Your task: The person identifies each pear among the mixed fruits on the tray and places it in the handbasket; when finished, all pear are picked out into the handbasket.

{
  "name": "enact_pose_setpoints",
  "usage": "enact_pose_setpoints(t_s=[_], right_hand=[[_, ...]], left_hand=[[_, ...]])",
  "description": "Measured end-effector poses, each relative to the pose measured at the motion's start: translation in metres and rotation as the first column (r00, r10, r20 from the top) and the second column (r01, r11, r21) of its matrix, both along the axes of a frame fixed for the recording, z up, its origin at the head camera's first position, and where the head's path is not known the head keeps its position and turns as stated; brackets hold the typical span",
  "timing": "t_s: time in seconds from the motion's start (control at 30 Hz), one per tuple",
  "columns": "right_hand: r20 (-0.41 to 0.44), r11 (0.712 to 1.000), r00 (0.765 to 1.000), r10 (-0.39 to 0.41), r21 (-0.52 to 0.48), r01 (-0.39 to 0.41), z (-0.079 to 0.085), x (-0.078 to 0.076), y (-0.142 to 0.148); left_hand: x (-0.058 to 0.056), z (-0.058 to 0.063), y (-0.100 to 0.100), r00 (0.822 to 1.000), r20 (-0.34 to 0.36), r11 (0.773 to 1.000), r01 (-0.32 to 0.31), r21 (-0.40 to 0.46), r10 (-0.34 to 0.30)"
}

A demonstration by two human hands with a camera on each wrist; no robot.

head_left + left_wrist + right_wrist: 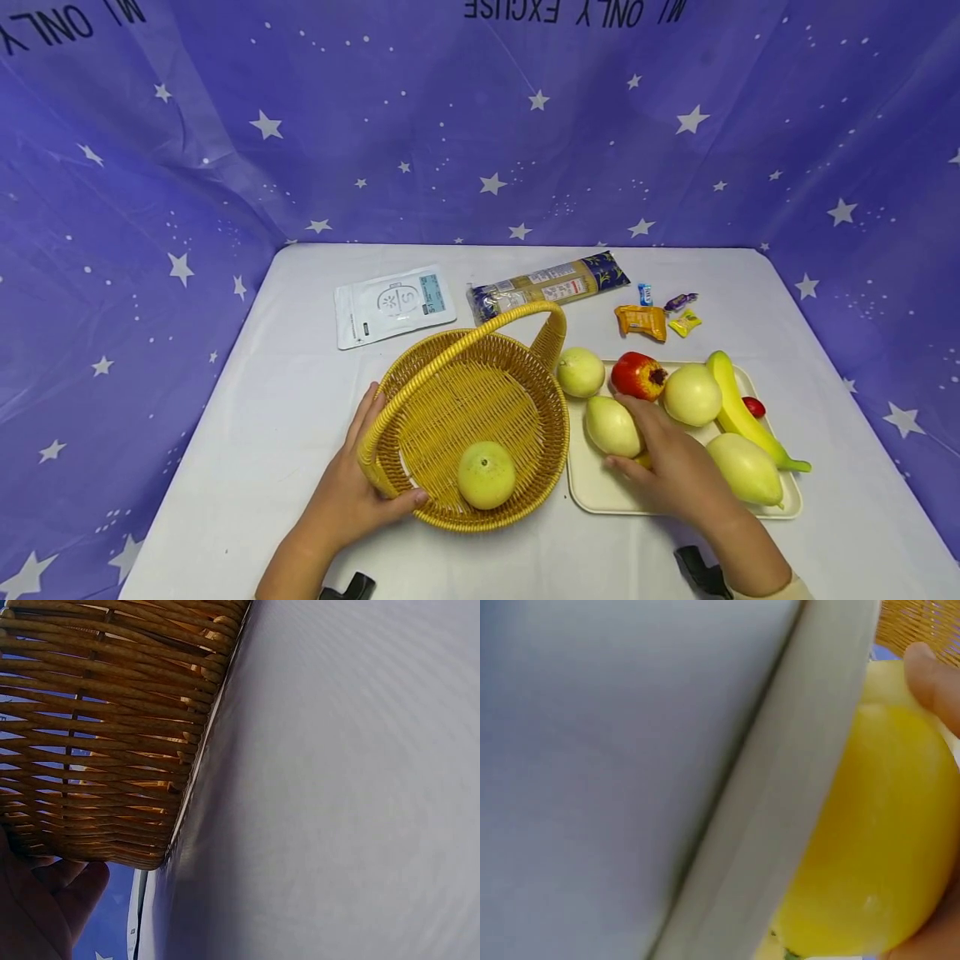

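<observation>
My left hand [356, 487] holds the left side of a round wicker basket [551, 487], thumb over the rim; fingers touch the outer weave in the left wrist view. Inside the basket lies a round yellow-green fruit [486, 475]. Over a cream tray [600, 498], my right hand [667, 467] grips a pale yellow fruit [611, 427] between thumb and fingers. A brighter yellow fruit [877, 832] sits beneath the palm, mostly hidden in the head view. Around the hand lie a pomegranate [636, 375], a round pale fruit [692, 395], a banana [738, 408] and a large pale-yellow fruit [745, 469].
Another pale green fruit [581, 372] sits between basket and tray. A small red fruit [753, 407] lies beside the banana. Toward the back are a white pouch [393, 307], a long noodle packet [551, 285] and several wrapped sweets [641, 322]. The basket's handle [465, 342] arches upward.
</observation>
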State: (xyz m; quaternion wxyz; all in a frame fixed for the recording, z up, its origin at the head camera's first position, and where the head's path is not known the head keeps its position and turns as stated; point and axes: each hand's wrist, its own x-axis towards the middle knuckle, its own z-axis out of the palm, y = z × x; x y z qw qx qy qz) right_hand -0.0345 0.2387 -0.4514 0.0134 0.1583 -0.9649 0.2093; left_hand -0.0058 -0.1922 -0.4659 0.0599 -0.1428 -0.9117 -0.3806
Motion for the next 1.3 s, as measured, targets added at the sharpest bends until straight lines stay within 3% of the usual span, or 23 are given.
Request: enact_pose_setpoints(t_s=[0.27,0.47,0.63,0.83,1.03,1.17,1.3], right_hand=[[-0.024,0.992,1.0,-0.006,-0.13,0.003,0.024,-0.003,-0.008],[-0.041,0.974,0.996,0.077,-0.211,-0.084,0.053,-0.011,-0.031],[-0.038,0.941,0.981,0.189,-0.278,-0.192,0.077,-0.018,-0.06],[-0.041,0.922,0.948,0.317,-0.222,-0.318,0.093,-0.028,-0.102],[-0.057,0.881,0.898,0.436,-0.176,-0.439,0.098,-0.049,-0.148],[0.008,0.867,0.877,0.481,-0.149,-0.475,0.095,-0.064,-0.176],[0.09,0.825,0.829,0.553,-0.197,-0.529,0.084,-0.078,-0.202]], left_hand=[[0.0,-0.001,0.0,1.0,-0.005,1.0,0.0,-0.009,0.0],[0.0,-0.001,-0.001,1.0,-0.008,1.0,-0.002,-0.01,0.002],[0.0,-0.001,-0.001,1.0,-0.003,1.0,0.001,-0.007,-0.001],[-0.001,0.0,0.0,1.0,-0.01,1.0,0.003,-0.003,-0.003],[-0.002,0.0,0.0,1.0,-0.022,1.0,0.005,-0.006,-0.005],[-0.001,-0.001,0.0,1.0,-0.017,1.0,0.004,-0.012,-0.004],[-0.001,-0.002,-0.001,1.0,-0.015,1.0,0.004,-0.011,-0.004]])
